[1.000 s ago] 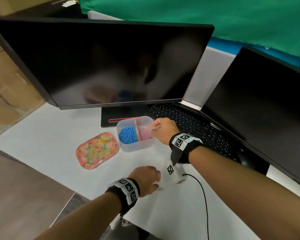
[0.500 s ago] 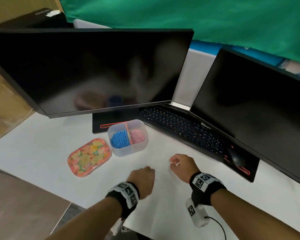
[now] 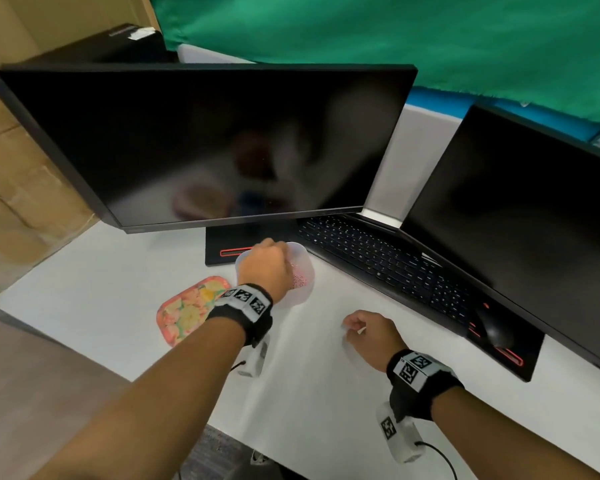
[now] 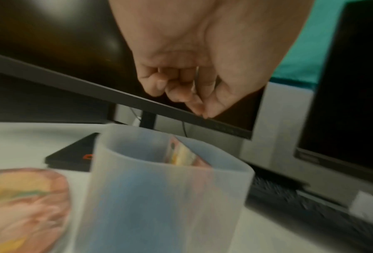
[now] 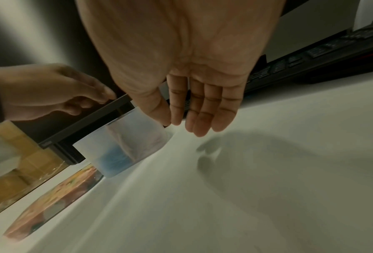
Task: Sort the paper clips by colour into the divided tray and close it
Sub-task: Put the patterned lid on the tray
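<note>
Spanning the back of the white desk point(image 3: 84, 292), a large dark monitor point(image 3: 205, 143) stands on the left and a second dark screen point(image 3: 520, 216) on the right, with green cloth point(image 3: 395, 39) hanging behind them. Between the two screens a black keyboard point(image 3: 378, 258) runs at an angle, and a black mouse point(image 3: 492, 329) sits at its near right end.

In front of the left monitor's base stands the divided tray point(image 3: 303, 268), a frosted plastic tub with its top open; blue clips point(image 5: 116, 159) show through the wall of one compartment and pink clips point(image 3: 298, 280) lie in the other. Its flowered lid point(image 3: 187, 310) lies flat on the desk just beside the tray, on the left.

The left hand point(image 3: 264, 268) hangs over the tray's opening, its fingers point(image 4: 181, 92) curled with the thumb and forefinger tips pressed together; the wrist view is too blurred to tell whether a clip sits between them. The right hand point(image 3: 368, 332) is low over the bare desk, well apart from the tray, and its fingers point(image 5: 203, 109) are relaxed and nearly straight, holding nothing that can be seen.
</note>
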### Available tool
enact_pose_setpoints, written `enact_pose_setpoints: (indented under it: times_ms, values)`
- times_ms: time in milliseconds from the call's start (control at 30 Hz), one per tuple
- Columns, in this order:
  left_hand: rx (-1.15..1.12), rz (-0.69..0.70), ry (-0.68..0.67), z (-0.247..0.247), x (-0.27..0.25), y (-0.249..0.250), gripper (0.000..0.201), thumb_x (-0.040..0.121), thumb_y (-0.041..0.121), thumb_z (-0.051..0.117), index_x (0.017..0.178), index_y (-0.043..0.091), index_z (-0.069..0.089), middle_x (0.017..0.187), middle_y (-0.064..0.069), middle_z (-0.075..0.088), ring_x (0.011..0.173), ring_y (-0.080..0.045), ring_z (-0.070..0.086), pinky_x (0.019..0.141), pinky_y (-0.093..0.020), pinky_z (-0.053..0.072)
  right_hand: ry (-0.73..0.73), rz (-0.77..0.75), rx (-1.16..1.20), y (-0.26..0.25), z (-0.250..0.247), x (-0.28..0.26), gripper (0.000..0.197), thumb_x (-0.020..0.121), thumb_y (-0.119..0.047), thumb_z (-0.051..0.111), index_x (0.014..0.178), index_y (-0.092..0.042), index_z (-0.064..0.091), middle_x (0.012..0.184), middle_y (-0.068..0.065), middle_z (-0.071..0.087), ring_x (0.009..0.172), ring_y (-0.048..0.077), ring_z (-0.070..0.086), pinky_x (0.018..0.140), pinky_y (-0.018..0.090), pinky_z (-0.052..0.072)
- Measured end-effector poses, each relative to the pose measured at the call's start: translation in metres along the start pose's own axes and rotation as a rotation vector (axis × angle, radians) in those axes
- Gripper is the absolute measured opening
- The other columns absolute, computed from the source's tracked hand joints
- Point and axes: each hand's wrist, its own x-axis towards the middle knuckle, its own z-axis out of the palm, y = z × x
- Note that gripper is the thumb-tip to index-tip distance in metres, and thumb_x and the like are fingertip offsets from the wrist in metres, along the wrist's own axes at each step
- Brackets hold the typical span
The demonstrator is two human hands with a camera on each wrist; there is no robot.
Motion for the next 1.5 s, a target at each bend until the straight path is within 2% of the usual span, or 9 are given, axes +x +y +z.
enact_pose_setpoints:
  times_ms: [133, 267, 367, 667, 800, 1000, 1100, 1300, 1500]
  values:
    - [-0.196, -0.194, 0.178, -0.012, -0.023, -0.061, 0.033, 0.086, 0.019, 0.060, 0.118, 0.023, 0.057, 0.116, 0.000, 0.055, 0.109, -0.021, 0.053, 0.093, -0.036, 0.049, -0.010, -0.004, 0.022, -0.005, 0.000, 0.006, 0.021, 0.085, -0.013, 0.058, 0.102, -0.021, 0.067, 0.093, -0.007, 0.065, 0.082, 0.006, 0.058, 0.071, 0.011, 0.040]
    - [0.063, -0.306, -0.221, -0.003, -0.051, -0.126, 0.091, 0.069, 0.055, 0.070, 0.145, 0.031, 0.025, 0.146, -0.005, 0.033, 0.132, -0.029, 0.036, 0.106, -0.045, 0.036, -0.026, 0.005, 0.030, -0.018, 0.004, 0.014, 0.026, 0.086, -0.014, 0.057, 0.109, -0.021, 0.064, 0.101, -0.003, 0.065, 0.089, 0.011, 0.059, 0.078, 0.016, 0.039]
    - [0.157, -0.325, -0.423, 0.015, -0.064, -0.148, 0.120, 0.051, 0.067, 0.075, 0.146, 0.032, 0.011, 0.149, -0.003, 0.024, 0.137, -0.031, 0.026, 0.107, -0.049, 0.033, -0.043, -0.018, 0.035, -0.034, 0.005, 0.021, 0.037, 0.088, -0.013, 0.054, 0.125, -0.020, 0.057, 0.116, -0.001, 0.064, 0.096, 0.011, 0.059, 0.087, 0.018, 0.038]
    - [-0.113, -0.479, -0.287, 0.000, -0.056, -0.165, 0.108, 0.047, 0.048, 0.075, 0.141, 0.033, 0.023, 0.128, -0.010, 0.034, 0.119, -0.037, 0.039, 0.099, -0.043, 0.042, -0.108, -0.055, 0.171, -0.069, 0.008, 0.046, 0.050, 0.093, -0.010, 0.049, 0.142, -0.014, 0.040, 0.141, 0.005, 0.051, 0.128, 0.017, 0.050, 0.111, 0.032, 0.035]
    - [-0.361, -0.278, -0.091, -0.020, -0.042, -0.143, 0.109, 0.047, 0.042, 0.079, 0.142, 0.037, 0.026, 0.132, -0.009, 0.032, 0.125, -0.033, 0.035, 0.107, -0.041, 0.035, -0.101, -0.083, 0.201, -0.073, 0.011, 0.047, 0.043, 0.093, -0.008, 0.048, 0.136, -0.010, 0.048, 0.134, 0.007, 0.056, 0.123, 0.019, 0.053, 0.104, 0.026, 0.038]
    - [-0.036, 0.136, -0.170, -0.018, -0.005, -0.070, 0.110, 0.047, 0.053, 0.076, 0.142, 0.037, 0.023, 0.127, 0.001, 0.033, 0.114, -0.023, 0.036, 0.098, -0.044, 0.043, -0.054, -0.112, 0.205, -0.071, 0.011, 0.051, 0.026, 0.093, -0.016, 0.048, 0.109, -0.022, 0.067, 0.110, 0.002, 0.069, 0.105, 0.020, 0.061, 0.096, 0.036, 0.045]
    - [0.065, 0.171, -0.231, -0.004, 0.004, -0.054, 0.110, 0.049, 0.056, 0.077, 0.142, 0.035, 0.022, 0.128, 0.001, 0.033, 0.114, -0.023, 0.036, 0.096, -0.043, 0.043, -0.031, -0.120, 0.231, -0.073, 0.007, 0.052, 0.028, 0.093, -0.020, 0.047, 0.091, -0.037, 0.070, 0.085, -0.005, 0.066, 0.086, 0.020, 0.057, 0.081, 0.035, 0.046]
    - [0.096, 0.140, -0.281, 0.005, 0.010, -0.053, 0.108, 0.051, 0.056, 0.078, 0.142, 0.034, 0.023, 0.131, 0.000, 0.032, 0.117, -0.024, 0.034, 0.098, -0.042, 0.041, -0.003, -0.126, 0.187, -0.080, 0.004, 0.056, 0.023, 0.094, -0.025, 0.050, 0.105, -0.023, 0.069, 0.095, 0.002, 0.071, 0.094, 0.020, 0.064, 0.088, 0.036, 0.049]
    - [0.033, 0.094, -0.380, 0.000, 0.014, -0.058, 0.110, 0.056, 0.042, 0.081, 0.145, 0.039, 0.017, 0.139, 0.000, 0.023, 0.129, -0.034, 0.025, 0.100, -0.046, 0.042, 0.043, -0.046, 0.173, -0.087, 0.007, 0.069, 0.022, 0.089, -0.021, 0.057, 0.104, -0.018, 0.072, 0.085, -0.004, 0.070, 0.088, 0.018, 0.067, 0.077, 0.025, 0.050]
